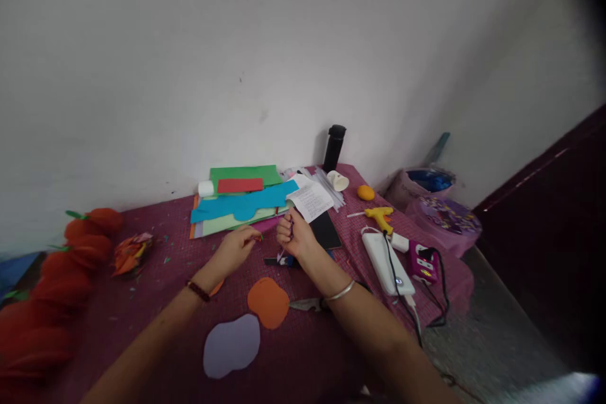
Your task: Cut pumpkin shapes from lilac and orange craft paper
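My left hand (235, 249) is closed in a pinch above the table, with a tiny green and red bit at its fingertips, too small to name. Just to its right, my right hand (294, 237) is closed in a fist; a thin purple sliver shows below it, and what it grips is mostly hidden. Beneath the hands lies a dark blue tool (286, 261), partly covered. Nearer me are an orange rounded cutout (268, 303) and a lavender cutout (231, 346). Scissors (305, 305) lie partly under my right forearm.
Coloured sheets (243, 204), a written paper (311, 200) and a black bottle (334, 148) stand toward the wall. To the right are a yellow glue gun (380, 218), a white power bank (386, 262) and cables. Red-orange pumpkin-like shapes (61, 278) line the left.
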{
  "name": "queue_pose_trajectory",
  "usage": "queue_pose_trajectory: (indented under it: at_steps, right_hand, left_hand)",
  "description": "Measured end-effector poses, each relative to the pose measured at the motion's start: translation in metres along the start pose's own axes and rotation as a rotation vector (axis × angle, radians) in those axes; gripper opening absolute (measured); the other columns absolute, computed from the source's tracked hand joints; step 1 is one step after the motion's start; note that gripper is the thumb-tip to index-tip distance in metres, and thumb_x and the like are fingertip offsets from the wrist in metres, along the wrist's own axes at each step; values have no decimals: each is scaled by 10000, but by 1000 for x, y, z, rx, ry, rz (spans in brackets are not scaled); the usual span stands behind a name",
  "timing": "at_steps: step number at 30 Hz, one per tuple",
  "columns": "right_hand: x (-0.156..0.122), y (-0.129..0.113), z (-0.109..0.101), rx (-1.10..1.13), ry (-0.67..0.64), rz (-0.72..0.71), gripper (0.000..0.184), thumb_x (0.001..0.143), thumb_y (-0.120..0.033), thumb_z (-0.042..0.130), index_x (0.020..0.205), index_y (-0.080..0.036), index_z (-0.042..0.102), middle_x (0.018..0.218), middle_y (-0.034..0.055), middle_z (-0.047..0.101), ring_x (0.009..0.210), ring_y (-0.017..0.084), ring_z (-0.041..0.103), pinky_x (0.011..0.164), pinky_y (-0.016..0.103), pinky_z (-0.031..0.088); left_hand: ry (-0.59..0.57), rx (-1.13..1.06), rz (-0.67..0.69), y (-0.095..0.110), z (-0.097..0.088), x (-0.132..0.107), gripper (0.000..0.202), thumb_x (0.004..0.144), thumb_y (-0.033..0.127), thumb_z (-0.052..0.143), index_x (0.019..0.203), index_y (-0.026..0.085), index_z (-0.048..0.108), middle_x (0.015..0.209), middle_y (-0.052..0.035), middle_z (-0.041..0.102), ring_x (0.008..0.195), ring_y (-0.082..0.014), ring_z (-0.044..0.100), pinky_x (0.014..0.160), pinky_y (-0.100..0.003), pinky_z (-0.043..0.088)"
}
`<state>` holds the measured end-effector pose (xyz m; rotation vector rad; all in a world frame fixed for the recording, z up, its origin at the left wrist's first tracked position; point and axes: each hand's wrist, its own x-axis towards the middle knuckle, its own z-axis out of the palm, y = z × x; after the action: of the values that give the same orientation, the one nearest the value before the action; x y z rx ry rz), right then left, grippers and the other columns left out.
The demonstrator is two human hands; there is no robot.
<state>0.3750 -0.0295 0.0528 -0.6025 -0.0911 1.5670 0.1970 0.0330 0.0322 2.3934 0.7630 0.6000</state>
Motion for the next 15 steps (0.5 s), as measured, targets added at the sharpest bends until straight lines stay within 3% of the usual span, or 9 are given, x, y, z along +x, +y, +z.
queue_pose_trajectory:
  at_steps: [4,8,11,15]
  right_hand:
    - [15,1,-6,55,-18,17,347,945,-361,461,650,-202,368,449,-113,244,353,54,185,336,150,137]
    - [23,4,-15,88,33,49,359,978,-349,370,653,-199,382,446,-105,260,348,59,200,329,154,154]
    - [26,7,-17,64,38,58,356,982,-338,359,660,-192,399,450,-100,290,345,55,230,330,156,160]
    - [26,12,-20,44,42,86,319,969,-310,392,680,-182,427,460,-89,355,342,49,278,325,148,175]
  left_hand:
    - [-177,196,146,-13,3,17,317,835,78,401,941,183,680,998,-97,658,963,-200,592,881,-338,461]
    - [-307,311,150,-15,18,27,322,838,83,376,865,189,678,921,-94,650,884,-208,601,835,-320,454]
    - [-299,369,105,-21,26,35,278,825,87,382,811,168,648,878,-112,642,843,-221,594,800,-333,448]
    - [-192,244,-60,-26,24,46,165,723,60,459,700,165,585,762,-83,641,734,-198,587,718,-317,452]
